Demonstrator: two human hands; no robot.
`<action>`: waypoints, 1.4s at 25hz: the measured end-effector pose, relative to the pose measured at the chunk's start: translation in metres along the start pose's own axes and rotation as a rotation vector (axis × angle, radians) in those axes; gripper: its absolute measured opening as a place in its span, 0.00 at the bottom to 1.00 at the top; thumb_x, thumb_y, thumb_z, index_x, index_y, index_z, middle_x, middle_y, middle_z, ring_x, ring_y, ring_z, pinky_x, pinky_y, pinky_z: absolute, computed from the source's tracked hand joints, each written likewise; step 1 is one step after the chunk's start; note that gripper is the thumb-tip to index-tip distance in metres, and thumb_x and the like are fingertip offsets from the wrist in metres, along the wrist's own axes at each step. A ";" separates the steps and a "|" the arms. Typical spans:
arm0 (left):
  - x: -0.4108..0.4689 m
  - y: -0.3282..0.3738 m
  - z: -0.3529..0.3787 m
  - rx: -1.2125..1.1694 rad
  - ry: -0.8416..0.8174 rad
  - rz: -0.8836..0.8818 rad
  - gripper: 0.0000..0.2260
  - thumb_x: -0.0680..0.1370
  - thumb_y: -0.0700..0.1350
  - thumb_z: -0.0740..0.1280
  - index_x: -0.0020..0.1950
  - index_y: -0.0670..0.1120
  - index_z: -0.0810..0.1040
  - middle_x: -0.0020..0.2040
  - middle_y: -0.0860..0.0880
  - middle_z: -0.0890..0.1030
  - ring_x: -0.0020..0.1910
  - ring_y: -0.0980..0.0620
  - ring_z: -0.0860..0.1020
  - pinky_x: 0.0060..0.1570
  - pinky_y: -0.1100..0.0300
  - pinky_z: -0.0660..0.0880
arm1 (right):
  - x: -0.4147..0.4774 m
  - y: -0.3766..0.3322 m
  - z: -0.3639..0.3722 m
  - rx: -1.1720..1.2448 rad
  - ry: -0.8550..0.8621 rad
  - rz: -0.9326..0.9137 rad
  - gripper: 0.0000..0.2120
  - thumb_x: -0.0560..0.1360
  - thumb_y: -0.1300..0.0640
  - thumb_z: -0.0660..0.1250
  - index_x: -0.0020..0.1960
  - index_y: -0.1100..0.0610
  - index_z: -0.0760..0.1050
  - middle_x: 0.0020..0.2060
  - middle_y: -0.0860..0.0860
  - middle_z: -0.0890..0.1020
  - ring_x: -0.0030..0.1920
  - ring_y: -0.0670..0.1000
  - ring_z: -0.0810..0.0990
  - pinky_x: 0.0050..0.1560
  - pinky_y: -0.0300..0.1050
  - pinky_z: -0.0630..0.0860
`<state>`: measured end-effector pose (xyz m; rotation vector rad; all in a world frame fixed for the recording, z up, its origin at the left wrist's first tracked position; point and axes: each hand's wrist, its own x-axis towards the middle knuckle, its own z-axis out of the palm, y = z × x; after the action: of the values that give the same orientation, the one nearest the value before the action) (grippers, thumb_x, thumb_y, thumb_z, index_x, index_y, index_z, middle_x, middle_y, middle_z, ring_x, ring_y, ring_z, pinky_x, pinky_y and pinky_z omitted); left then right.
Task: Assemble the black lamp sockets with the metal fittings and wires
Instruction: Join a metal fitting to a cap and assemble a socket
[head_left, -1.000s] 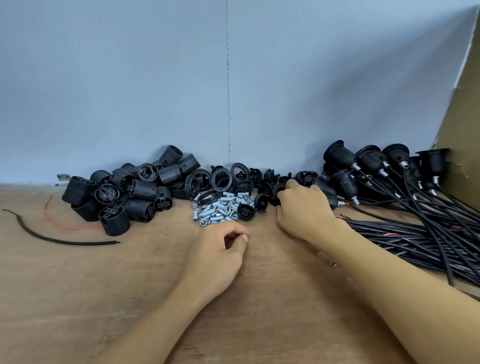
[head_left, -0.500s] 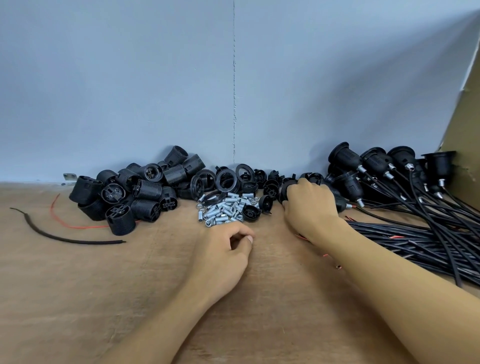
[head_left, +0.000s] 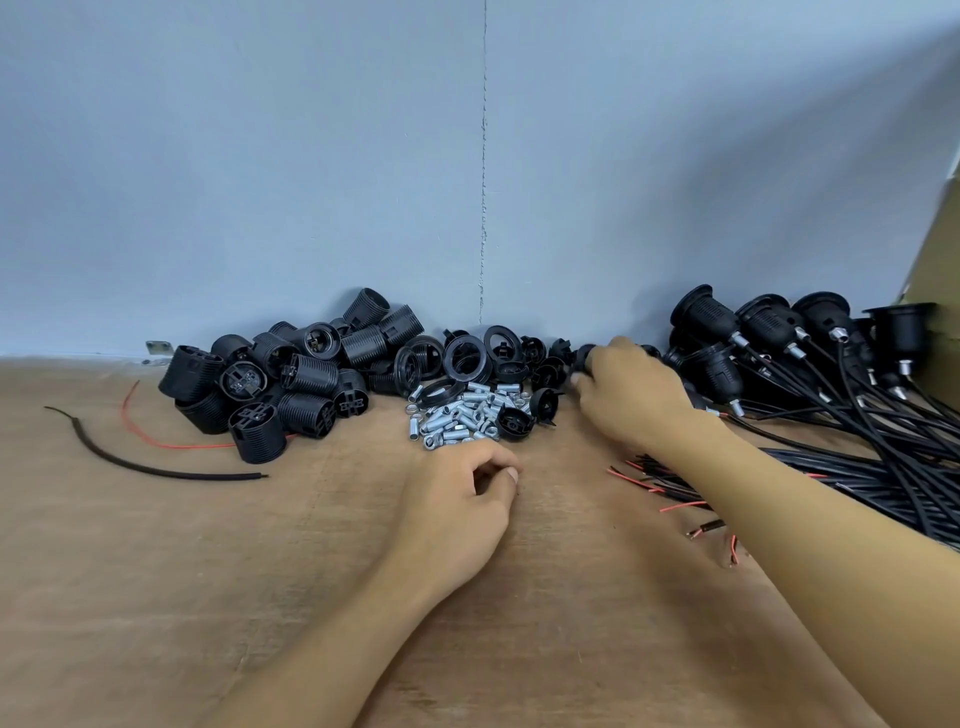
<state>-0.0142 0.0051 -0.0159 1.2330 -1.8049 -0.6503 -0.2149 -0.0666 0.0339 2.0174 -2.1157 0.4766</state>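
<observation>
One cap (head_left: 586, 358) is being gripped by the right hand (head_left: 628, 402); the left hand (head_left: 457, 504), contents unclear, is being rested curled near one fittings pile (head_left: 467, 415).

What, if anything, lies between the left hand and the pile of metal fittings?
Nothing visible. Only a strip of wooden table separates the left hand from the metal fittings, which lie just beyond its curled fingers.

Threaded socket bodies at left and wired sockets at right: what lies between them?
Head view: black rings, a heap of metal fittings, small black caps, and the right hand.
</observation>
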 end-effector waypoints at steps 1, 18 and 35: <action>0.000 0.000 0.000 0.000 -0.001 -0.001 0.09 0.78 0.43 0.70 0.45 0.57 0.84 0.41 0.65 0.83 0.46 0.68 0.79 0.44 0.77 0.70 | 0.004 0.002 -0.001 0.130 0.050 0.047 0.15 0.82 0.50 0.60 0.43 0.61 0.73 0.46 0.58 0.76 0.46 0.62 0.76 0.41 0.49 0.67; 0.006 0.000 0.001 -0.093 -0.010 -0.072 0.08 0.78 0.40 0.69 0.45 0.52 0.85 0.41 0.59 0.84 0.44 0.63 0.81 0.42 0.74 0.73 | 0.034 -0.089 0.015 0.444 0.197 -0.106 0.13 0.80 0.49 0.65 0.61 0.53 0.80 0.56 0.53 0.74 0.53 0.58 0.77 0.51 0.50 0.73; 0.005 0.002 -0.006 -0.375 0.104 -0.193 0.09 0.75 0.39 0.68 0.39 0.50 0.85 0.36 0.51 0.85 0.36 0.60 0.79 0.37 0.68 0.72 | 0.012 -0.118 0.020 0.574 0.088 -0.192 0.16 0.73 0.62 0.62 0.58 0.51 0.80 0.53 0.51 0.77 0.52 0.54 0.78 0.56 0.52 0.76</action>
<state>-0.0111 0.0016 -0.0100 1.1652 -1.4095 -0.9665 -0.0964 -0.0883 0.0325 2.3938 -1.8473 1.2245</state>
